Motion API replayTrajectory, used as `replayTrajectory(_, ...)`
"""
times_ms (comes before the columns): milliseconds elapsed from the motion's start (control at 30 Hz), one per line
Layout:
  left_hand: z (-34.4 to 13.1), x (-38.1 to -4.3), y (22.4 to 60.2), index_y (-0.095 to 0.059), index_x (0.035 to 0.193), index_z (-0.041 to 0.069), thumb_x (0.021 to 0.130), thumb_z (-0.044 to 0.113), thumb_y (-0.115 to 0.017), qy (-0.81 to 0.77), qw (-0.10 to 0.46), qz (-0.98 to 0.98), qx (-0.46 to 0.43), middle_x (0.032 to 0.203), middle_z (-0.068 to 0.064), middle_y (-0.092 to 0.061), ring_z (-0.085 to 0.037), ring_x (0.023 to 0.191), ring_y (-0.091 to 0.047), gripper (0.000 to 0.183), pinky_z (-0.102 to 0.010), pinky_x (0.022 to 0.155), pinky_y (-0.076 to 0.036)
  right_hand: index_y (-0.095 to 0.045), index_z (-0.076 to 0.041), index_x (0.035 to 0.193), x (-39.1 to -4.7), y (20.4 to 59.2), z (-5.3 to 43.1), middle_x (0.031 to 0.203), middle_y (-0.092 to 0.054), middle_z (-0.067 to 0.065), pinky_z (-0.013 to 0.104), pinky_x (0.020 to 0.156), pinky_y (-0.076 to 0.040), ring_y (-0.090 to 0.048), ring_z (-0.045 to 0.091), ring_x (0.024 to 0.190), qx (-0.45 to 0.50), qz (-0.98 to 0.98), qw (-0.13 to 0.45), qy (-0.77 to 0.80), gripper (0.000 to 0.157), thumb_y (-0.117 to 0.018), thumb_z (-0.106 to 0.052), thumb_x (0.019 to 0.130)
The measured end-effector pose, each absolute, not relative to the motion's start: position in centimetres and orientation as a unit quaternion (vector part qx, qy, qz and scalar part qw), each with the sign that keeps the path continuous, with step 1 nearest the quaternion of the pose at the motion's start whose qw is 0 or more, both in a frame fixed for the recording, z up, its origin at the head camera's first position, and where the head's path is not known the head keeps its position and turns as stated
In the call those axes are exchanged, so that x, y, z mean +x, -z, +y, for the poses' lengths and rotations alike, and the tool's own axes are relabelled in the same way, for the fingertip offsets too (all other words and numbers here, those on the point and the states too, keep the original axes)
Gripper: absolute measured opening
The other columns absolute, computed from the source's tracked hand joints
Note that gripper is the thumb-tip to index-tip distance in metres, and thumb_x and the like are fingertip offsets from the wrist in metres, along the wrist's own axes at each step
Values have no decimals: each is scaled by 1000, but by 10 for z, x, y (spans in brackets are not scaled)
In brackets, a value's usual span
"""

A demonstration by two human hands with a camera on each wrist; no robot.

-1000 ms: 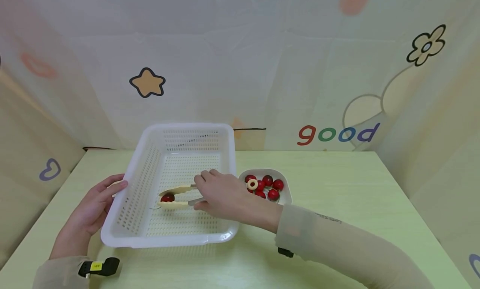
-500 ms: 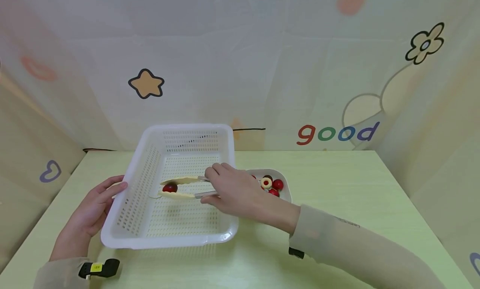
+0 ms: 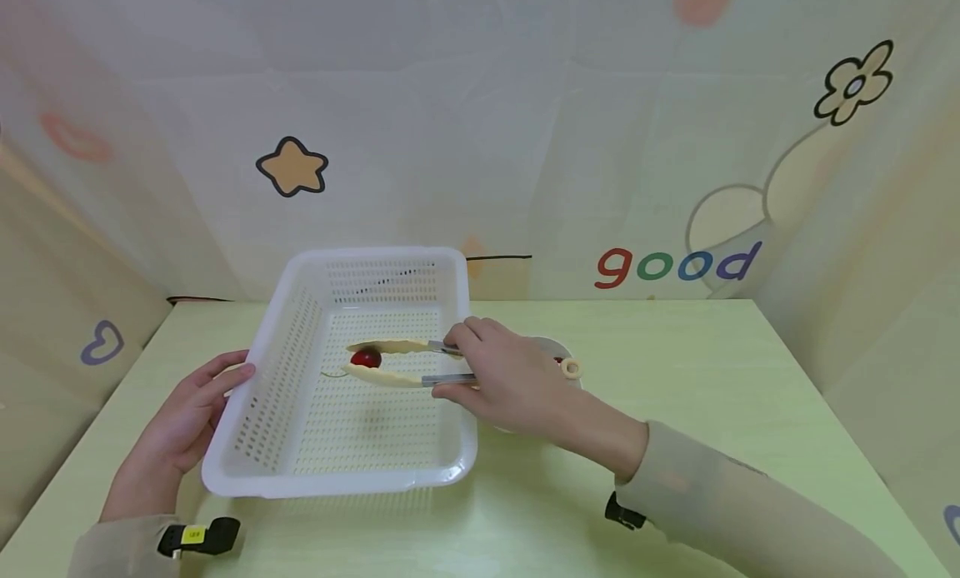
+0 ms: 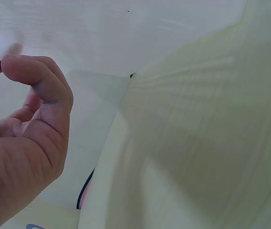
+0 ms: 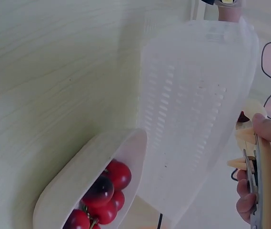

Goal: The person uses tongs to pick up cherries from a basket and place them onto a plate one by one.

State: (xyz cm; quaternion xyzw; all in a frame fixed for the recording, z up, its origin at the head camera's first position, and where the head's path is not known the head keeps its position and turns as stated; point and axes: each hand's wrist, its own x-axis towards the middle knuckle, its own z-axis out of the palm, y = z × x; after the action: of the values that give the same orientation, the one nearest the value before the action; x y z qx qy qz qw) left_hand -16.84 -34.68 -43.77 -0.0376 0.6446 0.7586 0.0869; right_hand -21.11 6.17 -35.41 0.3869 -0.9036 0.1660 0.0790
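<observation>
My left hand (image 3: 183,416) grips the left rim of a white perforated plastic basket (image 3: 337,483). The left wrist view shows its fingers (image 4: 42,81) curled at the basket's edge. My right hand (image 3: 517,378) holds a pair of tongs (image 3: 386,380) with cream scalloped tips and metal arms. Between those tips is a dark red cherry (image 3: 366,358), its thin stem trailing left, held over the basket floor. To the right of the basket sits a small white bowl (image 5: 73,171) of red cherries (image 5: 120,175), mostly hidden behind my right hand in the head view.
The bowl stands close beside the basket's right wall on the pale wooden table (image 3: 675,370). A printed curtain (image 3: 517,145) hangs behind the table's back edge and along both sides.
My right hand has lifted the tongs and cherry off the basket floor and carried them rightward. The right hand now covers more of the bowl. My left hand and the basket stay put.
</observation>
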Motion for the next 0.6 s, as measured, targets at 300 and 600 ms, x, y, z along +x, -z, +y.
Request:
replayTrajectory(300,-348,-166,437,-56,127,28,110,22,-51,-761,83,643,-38,108,2,-75,-22,90,-76,19,-39,74,-62,-62,-9,114,-219,352,90,105,-62,-1,26,60,-50,-54,11,81,370,-902,114,-189,44,-80,-42,90)
replayTrajectory(600,-348,-168,438,-54,128,29,110,23,-51,-754,82,650,-42,108,2,-74,-23,90,-75,20,-41,74,-62,-63,-10,114,-217,353,113,102,-61,-2,27,59,-48,-52,12,79,331,-914,118,-201,47,-84,-42,86)
